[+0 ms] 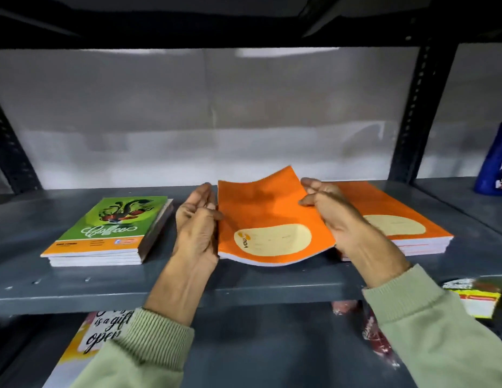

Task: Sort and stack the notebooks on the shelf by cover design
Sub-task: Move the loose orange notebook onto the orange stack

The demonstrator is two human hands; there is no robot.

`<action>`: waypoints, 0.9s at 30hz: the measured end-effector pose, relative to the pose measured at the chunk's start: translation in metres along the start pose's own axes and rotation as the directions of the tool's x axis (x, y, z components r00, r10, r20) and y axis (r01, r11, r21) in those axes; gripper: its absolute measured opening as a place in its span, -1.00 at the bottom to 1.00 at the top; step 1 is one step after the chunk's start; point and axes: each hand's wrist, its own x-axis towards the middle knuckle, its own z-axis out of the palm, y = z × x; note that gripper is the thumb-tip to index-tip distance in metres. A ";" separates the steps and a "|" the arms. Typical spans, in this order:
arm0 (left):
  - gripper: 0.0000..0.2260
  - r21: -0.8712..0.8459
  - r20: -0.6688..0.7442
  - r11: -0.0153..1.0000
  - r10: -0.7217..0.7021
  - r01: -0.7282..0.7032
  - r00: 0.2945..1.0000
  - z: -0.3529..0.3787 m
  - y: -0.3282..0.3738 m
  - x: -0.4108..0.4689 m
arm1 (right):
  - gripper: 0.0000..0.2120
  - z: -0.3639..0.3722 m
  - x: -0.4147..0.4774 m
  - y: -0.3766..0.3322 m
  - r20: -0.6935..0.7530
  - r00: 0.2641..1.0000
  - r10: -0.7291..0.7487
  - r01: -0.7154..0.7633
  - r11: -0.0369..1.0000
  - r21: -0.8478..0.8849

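Pale green sleeves (pixel 149 348) fill the bottom of the frame, my forearms reaching up over the front lip of the grey metal shelf (pixel 109 287). Between my hands, at the middle of the frame, I hold an orange notebook (pixel 269 217) with a cream oval label near its lower edge; it bows, its far corner lifted and its near edge sagging just above the shelf board. My left hand (pixel 198 228) stands edge-on against the notebook's left side, fingers straight and pressed together, the thumb tip resting on the cover. My right hand (pixel 336 211) grips the right side, thumb on top of the cover and fingers curled loosely, pinching that edge; how the fingers sit beneath the cover I cannot tell.

Right of centre, partly behind my right hand, lies a stack of orange notebooks (pixel 404 231) with the same cream oval. At the left of the frame, well apart from it, sits a stack of green notebooks (pixel 115 228) with a coffee design and an orange strip along the bottom. A blue bottle (pixel 496 166) stands at the right edge, in the next bay past the upright post. On the lower shelf, at bottom left, a lettered card (pixel 104 329) peeks out, and packaged items (pixel 474 298) show at lower right.
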 end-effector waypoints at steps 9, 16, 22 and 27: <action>-0.41 -0.142 0.139 0.988 -0.045 0.065 0.989 0.125 -0.059 -0.022 | -0.57 -0.128 0.011 -0.060 -0.078 0.991 -0.107 0.090 0.977 -0.193; -0.48 -0.003 0.159 0.989 -0.146 0.149 0.976 0.148 -0.105 -0.021 | -0.65 -0.170 0.012 -0.032 -0.130 0.991 0.021 -0.083 0.868 -0.490; -0.52 0.140 0.186 0.978 -0.181 0.156 0.966 0.144 -0.097 -0.020 | -0.58 -0.178 0.011 -0.032 -0.056 0.998 0.027 -0.062 0.426 -0.902; -0.63 0.321 0.151 0.934 0.112 -0.156 0.982 0.102 -0.059 -0.001 | -0.49 -0.132 0.002 -0.048 0.010 0.914 -0.405 0.231 0.502 -0.834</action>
